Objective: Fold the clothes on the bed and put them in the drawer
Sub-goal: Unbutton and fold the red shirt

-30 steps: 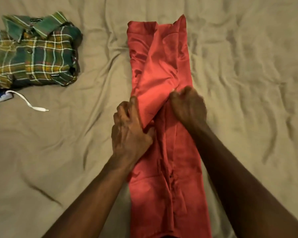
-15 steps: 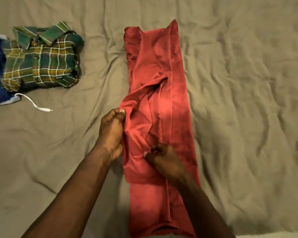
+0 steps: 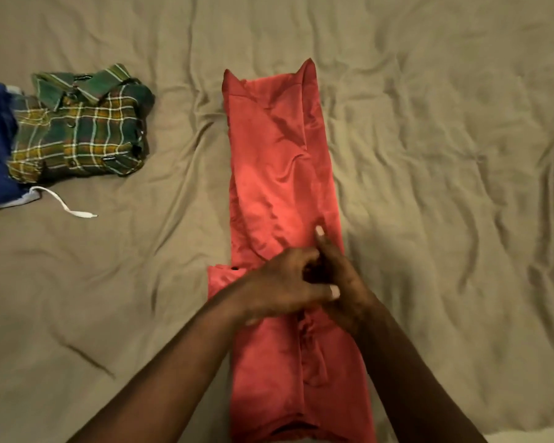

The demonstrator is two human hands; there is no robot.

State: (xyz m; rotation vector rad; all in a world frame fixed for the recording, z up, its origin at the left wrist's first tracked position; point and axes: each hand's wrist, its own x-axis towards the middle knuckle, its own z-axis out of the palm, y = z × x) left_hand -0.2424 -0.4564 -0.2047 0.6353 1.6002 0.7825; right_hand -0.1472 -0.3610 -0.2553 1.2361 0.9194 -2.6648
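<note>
Left forearm (image 3: 173, 362): in from lower left, angled up toward centre. Right forearm (image 3: 406, 372): in from lower right, angled up-left. Left hand (image 3: 282, 286): just below frame centre, back up, overlapping right hand (image 3: 349, 282); fingers (image 3: 301, 260) curled, thumb (image 3: 330, 290) laid across back of right hand; grip unclear. Right hand: palm down, index finger (image 3: 320, 238) straight, pointing to frame top; other fingers hidden under left.
</note>
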